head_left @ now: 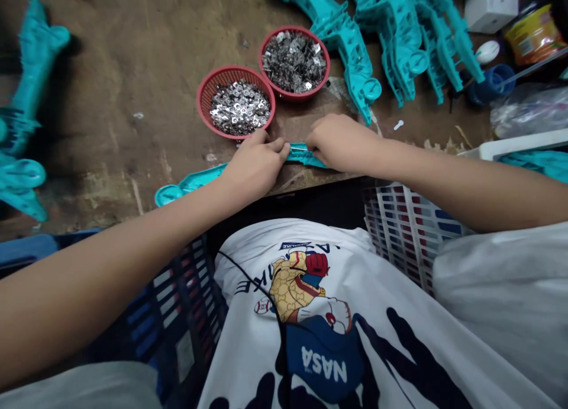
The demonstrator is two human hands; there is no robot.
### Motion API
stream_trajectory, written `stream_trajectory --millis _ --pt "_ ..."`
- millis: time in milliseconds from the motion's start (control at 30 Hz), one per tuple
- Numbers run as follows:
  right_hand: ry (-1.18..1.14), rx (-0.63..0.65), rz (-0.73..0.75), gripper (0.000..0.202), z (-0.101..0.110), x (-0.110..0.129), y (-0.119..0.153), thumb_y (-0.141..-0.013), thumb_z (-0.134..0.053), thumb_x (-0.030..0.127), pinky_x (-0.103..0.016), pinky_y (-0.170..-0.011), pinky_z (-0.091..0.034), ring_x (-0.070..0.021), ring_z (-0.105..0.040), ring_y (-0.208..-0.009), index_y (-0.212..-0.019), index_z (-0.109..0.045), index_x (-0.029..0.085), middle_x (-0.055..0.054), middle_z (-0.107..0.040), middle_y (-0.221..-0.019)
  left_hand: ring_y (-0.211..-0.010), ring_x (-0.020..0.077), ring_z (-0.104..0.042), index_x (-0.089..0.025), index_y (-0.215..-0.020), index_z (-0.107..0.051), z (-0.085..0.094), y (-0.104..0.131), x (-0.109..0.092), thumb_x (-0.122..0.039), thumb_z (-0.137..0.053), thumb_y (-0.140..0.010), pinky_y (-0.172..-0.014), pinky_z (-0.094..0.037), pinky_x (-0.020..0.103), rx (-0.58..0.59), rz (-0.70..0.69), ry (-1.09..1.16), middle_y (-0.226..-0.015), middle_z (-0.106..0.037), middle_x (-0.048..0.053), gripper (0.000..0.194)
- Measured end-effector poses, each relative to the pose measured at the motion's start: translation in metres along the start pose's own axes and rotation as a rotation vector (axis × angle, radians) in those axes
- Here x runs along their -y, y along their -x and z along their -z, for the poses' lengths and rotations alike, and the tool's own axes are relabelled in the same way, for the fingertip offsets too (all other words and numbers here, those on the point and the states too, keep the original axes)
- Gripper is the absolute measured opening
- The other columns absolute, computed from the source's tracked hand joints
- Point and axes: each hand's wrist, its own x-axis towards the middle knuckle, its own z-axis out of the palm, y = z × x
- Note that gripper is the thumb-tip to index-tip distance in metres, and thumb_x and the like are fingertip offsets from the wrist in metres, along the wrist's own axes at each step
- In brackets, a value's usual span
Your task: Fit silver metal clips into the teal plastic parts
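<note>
A long teal plastic part (195, 181) lies along the table's front edge, its middle covered by my hands. My left hand (257, 165) is closed on it, with thumb and fingertips pinched near its middle. My right hand (344, 144) is closed over its right end, fingers curled down. Between the fingertips of both hands shows a thin shiny strip (298, 149), too small to name; what the right fingers grip is hidden. Just beyond my left hand stands a red basket of small metal clips (239, 108), touching a second red basket of darker clips (293, 63).
More teal parts (341, 42) lie in a row at the back right, and others (33, 95) at the far left. A white box (491, 6), a blue cap (494, 83) and a plastic bag (532, 110) sit at right. Plastic crates (408, 219) stand below the table edge.
</note>
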Motion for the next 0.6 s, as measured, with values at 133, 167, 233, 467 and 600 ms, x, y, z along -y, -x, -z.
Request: stream_trajectory --millis 133,167,233,467,600 --pt "0.128 0.106 -0.088 0.049 0.01 0.026 0.004 -0.119 -0.054 0.007 -0.047 -0.104 -0.062 -0.0412 -0.087 -0.121 -0.143 -0.096 0.006 -0.028 -0.091 -0.138 -0.106 0.0365 -0.078 -0.009 -0.149 -0.088 0.005 -0.007 -0.006 -0.012 -0.048 -0.122 -0.114 -0.059 0.059 0.061 0.046 -0.1 -0.128 -0.088 0.022 0.048" --pt "0.139 0.111 -0.093 0.048 0.012 0.028 0.004 -0.118 -0.055 0.007 -0.047 -0.102 -0.062 -0.0417 -0.088 -0.121 -0.143 -0.096 0.006 -0.029 -0.091 -0.138 -0.103 0.0362 -0.078 -0.009 -0.146 -0.089 0.009 -0.008 -0.006 -0.012 -0.048 -0.12 -0.112 -0.06 0.059 0.071 0.029 -0.116 -0.127 -0.089 0.022 0.048" --pt "0.128 0.104 -0.094 0.042 0.017 0.024 0.006 -0.116 -0.064 0.009 -0.046 -0.099 -0.062 -0.0426 -0.089 -0.12 -0.14 -0.098 0.006 -0.029 -0.093 -0.134 -0.101 0.0357 -0.078 -0.011 -0.141 -0.09 0.017 -0.008 -0.007 -0.011 -0.049 -0.119 -0.111 -0.062 0.058 0.08 -0.005 -0.128 -0.13 -0.092 0.021 0.047" --pt "-0.149 -0.099 -0.114 0.025 0.032 -0.03 0.008 -0.102 -0.082 0.019 -0.045 -0.099 -0.065 -0.0357 -0.088 -0.106 -0.119 -0.099 0.019 -0.014 -0.094 -0.11 -0.118 0.0383 -0.086 -0.01 -0.167 -0.083 0.024 -0.001 -0.008 -0.012 -0.051 -0.119 -0.117 -0.065 0.058 -0.002 0.034 -0.008 -0.155 -0.092 0.024 0.058" --pt "-0.398 -0.246 -0.097 0.03 0.025 -0.024 0.001 -0.109 -0.075 0.026 -0.046 -0.104 -0.067 -0.0339 -0.087 -0.111 -0.131 -0.093 0.018 -0.016 -0.094 -0.121 -0.122 0.0403 -0.086 -0.017 -0.164 -0.088 0.023 0.0 -0.009 -0.012 -0.053 -0.118 -0.117 -0.064 0.06 0.036 0.01 -0.038 -0.156 -0.091 0.024 0.058"
